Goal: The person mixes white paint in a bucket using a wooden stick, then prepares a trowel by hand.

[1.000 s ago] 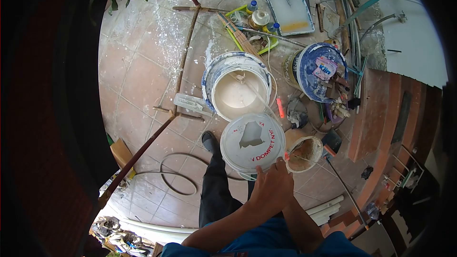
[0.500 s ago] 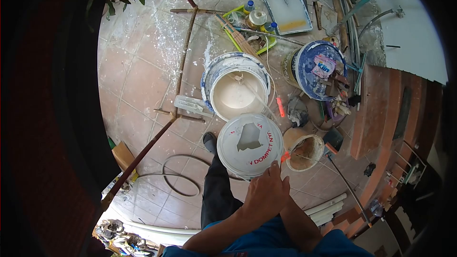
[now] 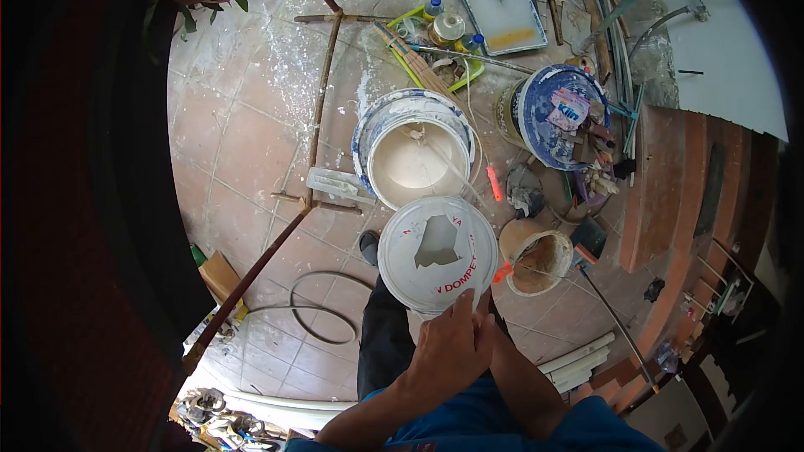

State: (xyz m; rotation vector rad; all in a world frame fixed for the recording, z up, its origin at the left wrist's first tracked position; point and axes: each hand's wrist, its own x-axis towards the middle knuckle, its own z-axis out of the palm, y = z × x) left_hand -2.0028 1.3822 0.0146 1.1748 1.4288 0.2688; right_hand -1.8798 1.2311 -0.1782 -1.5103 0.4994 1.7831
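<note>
My left hand is closed near the close edge of a round white lid with red lettering and a jagged opening. Behind it and to its right is my right hand, its fingers mostly hidden. A thin pale strip stretches from the hands across the lid's right side; which hand holds it cannot be told. Beyond the lid, a white bucket contains a creamy mix with a stick in it. An orange-handled tool rests at the beige bucket on the right.
A flat trowel lies left of the bucket. A blue-lidded bucket carrying scraps, a green tray of bottles and a paint tray stand farther off. A hose loops at left, near a metal frame. Brick steps rise at right.
The hands have shifted slightly left and down. The lid has moved slightly left, and the pale strip now shows across its right part, covering some lettering.
</note>
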